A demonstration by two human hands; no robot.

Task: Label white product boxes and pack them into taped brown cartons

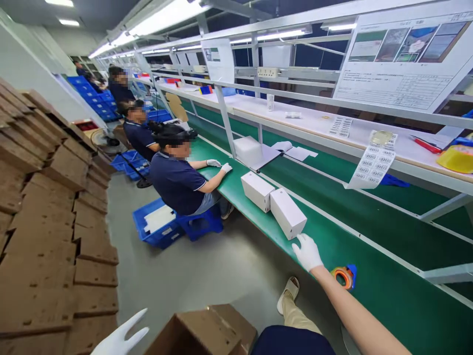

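Observation:
My right hand (308,253), in a white glove, is at the near end of a white box (288,212) on the green bench. Its fingers are stretched out and slightly apart; whether the fingertips touch the box I cannot tell. A second white box (257,190) lies just beyond, end to end with the first. At the bottom left, my gloved left hand (123,336) is held out over the floor, fingers spread and nothing in it. Close to it stands an open cardboard carton (207,331), partly cut off by the frame's lower edge.
An orange and blue tape dispenser (344,277) sits on the bench (391,296) beside my forearm. Barcode label sheets (373,165) hang over the shelf edge. A co-worker (181,172) sits farther along, near a blue crate (157,241). Stacked cartons (44,236) line the left.

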